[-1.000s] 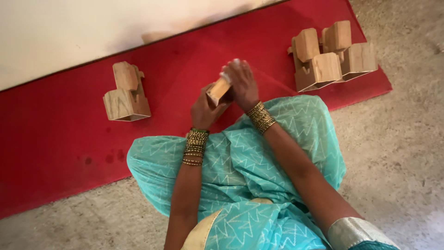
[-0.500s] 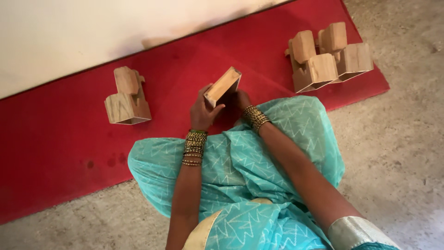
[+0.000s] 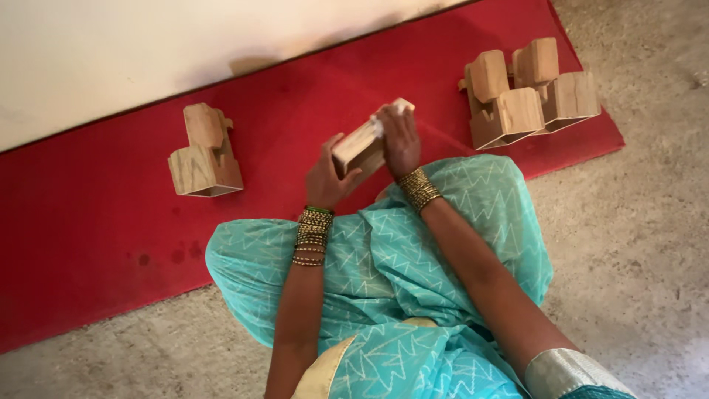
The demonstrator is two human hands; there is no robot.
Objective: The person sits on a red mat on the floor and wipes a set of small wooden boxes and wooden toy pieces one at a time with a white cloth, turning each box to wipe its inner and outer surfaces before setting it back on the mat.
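The wooden block [image 3: 362,145] is held above the red mat [image 3: 88,222], just in front of the person's lap; it looks stiff and hard, probably light enough for one hand, with flat smooth faces best taken across the long sides. The left hand [image 3: 325,177] cups its near end from below, grip clenched on the block; the right hand [image 3: 399,140] lies over the far end, fingers curled about it with a small white thing I cannot make out. Both wrists are bent inward, forearms coming up from the lap; other wooden pieces [image 3: 203,159] stand well apart.
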